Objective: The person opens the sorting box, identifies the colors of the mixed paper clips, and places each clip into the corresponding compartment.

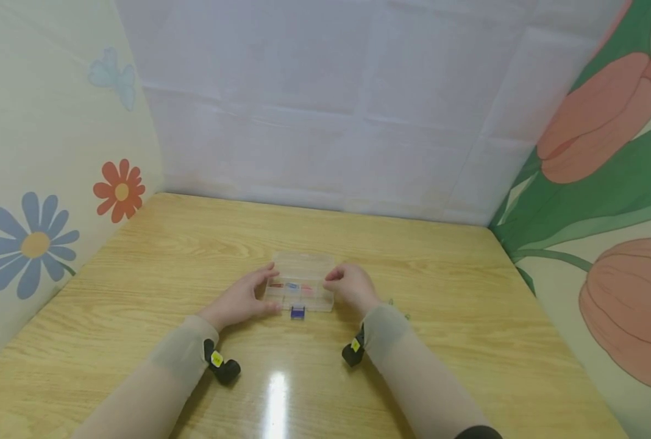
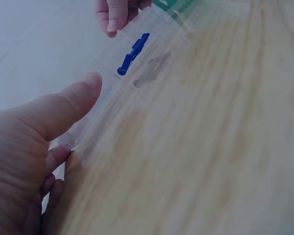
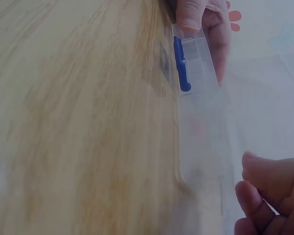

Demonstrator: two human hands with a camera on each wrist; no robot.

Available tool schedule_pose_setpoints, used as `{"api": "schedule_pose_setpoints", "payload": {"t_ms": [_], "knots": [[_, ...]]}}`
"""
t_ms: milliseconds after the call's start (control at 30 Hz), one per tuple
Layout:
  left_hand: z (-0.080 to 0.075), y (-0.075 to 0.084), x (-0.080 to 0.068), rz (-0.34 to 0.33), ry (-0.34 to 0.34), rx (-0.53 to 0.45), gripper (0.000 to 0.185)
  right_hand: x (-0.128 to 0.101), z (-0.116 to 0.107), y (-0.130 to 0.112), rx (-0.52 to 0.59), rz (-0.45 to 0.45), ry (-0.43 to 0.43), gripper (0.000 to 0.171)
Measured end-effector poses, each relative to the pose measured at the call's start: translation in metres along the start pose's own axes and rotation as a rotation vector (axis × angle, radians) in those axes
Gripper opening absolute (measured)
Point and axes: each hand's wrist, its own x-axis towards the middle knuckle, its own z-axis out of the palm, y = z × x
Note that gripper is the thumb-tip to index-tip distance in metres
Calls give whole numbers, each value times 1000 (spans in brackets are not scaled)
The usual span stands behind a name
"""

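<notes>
- Left hand [image 1: 242,300] is gripping the left end of the clear plastic organizer box [image 1: 302,281], thumb along the front edge and fingers curled round the far side. The left wrist view shows the thumb [image 2: 71,105] pressed right against the box's side.
- Right hand [image 1: 352,286] has the right end, fingers curled in against it. In the right wrist view they sit just beside the box, so I can't tell how firm that hold is.
- The box sits flat on the wooden table [image 1: 457,317], about mid-table, square between both hands.
- Looks-wise: a small see-through rectangular case with thin, slightly frosted walls, split into little compartments. A few hold small red, blue and pink bits, too tiny to make out.
- A blue latch [image 1: 297,313] sticks out from the middle of the front edge, solid glossy plastic, chunky next to the flimsy walls.
- The tabletop is light wood grain, shiny enough to throw a glare streak.
- Both forearms are in snug beige sleeves [image 1: 413,378].
</notes>
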Motion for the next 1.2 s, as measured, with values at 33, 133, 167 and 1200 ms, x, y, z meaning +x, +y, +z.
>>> {"api": "schedule_pose_setpoints", "payload": {"t_ms": [33,133,167,1200], "knots": [[0,0,0,-1,0,1,87,0,-1,0,6,4,-1,11],[0,0,0,-5,-3,2,87,-2,-3,1,18,9,-3,12],[0,0,0,-7,-3,2,86,-2,-4,1,24,12,-3,12],[0,0,0,-9,1,15,87,-16,-43,43,35,27,99,19]]}}
